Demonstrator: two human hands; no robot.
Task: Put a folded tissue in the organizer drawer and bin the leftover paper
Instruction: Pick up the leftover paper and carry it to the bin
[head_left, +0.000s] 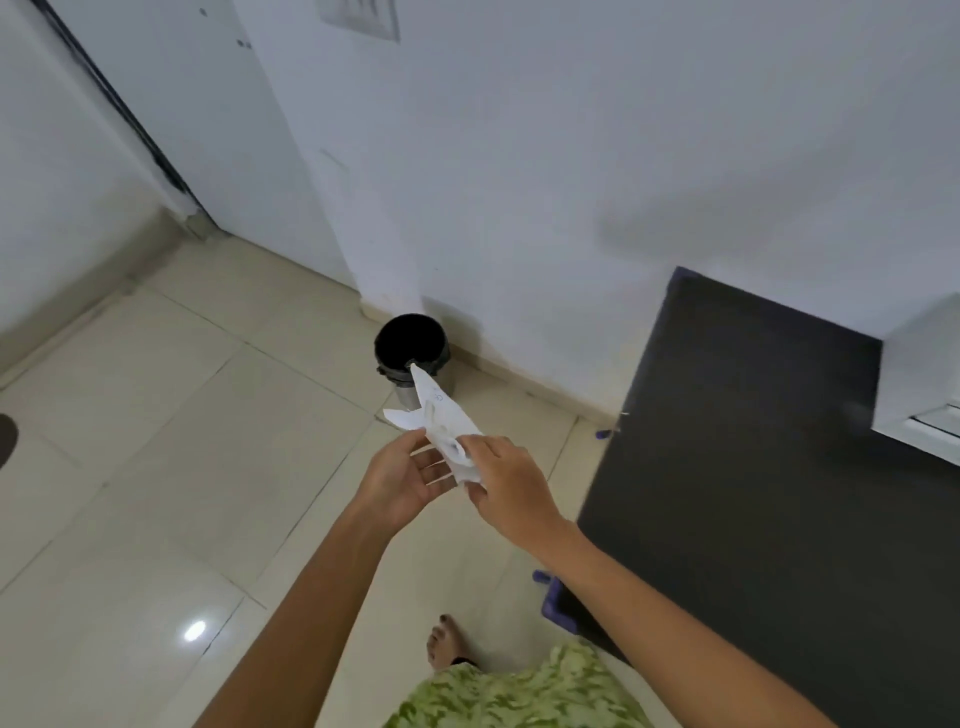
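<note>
While both hands grip it, paper points binward.

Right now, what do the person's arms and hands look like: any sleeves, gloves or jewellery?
Both arms are bare to the frame edge, with no sleeves in view. The left hand and right hand wear no gloves; no rings, watch or bracelets show.

bin against wall, table right of it

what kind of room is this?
Likely a home or small office corner: tiled floor, small black bin against a white wall, dark tabletop at right.
</note>
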